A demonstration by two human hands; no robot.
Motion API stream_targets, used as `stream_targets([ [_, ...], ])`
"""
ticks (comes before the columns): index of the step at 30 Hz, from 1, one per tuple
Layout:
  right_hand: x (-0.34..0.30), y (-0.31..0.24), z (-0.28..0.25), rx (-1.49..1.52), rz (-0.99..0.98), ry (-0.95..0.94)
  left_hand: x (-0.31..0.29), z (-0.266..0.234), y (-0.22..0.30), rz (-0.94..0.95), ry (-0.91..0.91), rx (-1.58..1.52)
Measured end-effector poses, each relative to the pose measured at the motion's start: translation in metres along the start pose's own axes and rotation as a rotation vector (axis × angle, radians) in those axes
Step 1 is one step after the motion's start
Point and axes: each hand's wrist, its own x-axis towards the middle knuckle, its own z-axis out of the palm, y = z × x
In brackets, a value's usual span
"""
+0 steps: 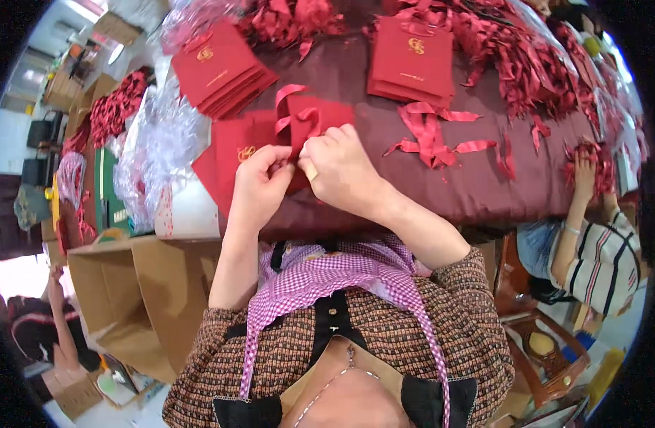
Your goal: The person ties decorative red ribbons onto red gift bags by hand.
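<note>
Both my hands meet over a red paper gift bag point(327, 113) that lies on the dark red table cover. Between them a red ribbon point(283, 107) rises in a loop from the bag. My left hand point(262, 182) pinches near the ribbon's lower end, thumb against fingers. Close beside it, my right hand point(345, 170) is curled, with a band round one finger. My fingers hide the part of the ribbon they grip. Under my left hand lie more red bags point(231, 153) with a gold emblem.
Stacks of red bags stand at the far left point(217, 68) and far centre point(412, 60). Loose ribbons point(434, 139) lie to the right, below a ribbon heap point(534, 71). Clear plastic point(153, 157) and an open cardboard box point(138, 292) are at left. Another person's hand point(586, 167) handles ribbons at right.
</note>
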Motion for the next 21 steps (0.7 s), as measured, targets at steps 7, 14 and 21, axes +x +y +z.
stream_targets([
  [7, 0.001, 0.0, -0.007, 0.085, 0.098, -0.053, -0.001, 0.004, 0.006, 0.012, 0.002, -0.002],
  [14, -0.004, 0.009, -0.034, 0.365, 0.148, -0.129, -0.001, -0.004, 0.012, 0.141, -0.155, 0.017],
  [21, -0.012, 0.001, -0.041, 0.316, 0.14, -0.138, 0.003, -0.002, 0.01, 0.252, -0.147, 0.081],
])
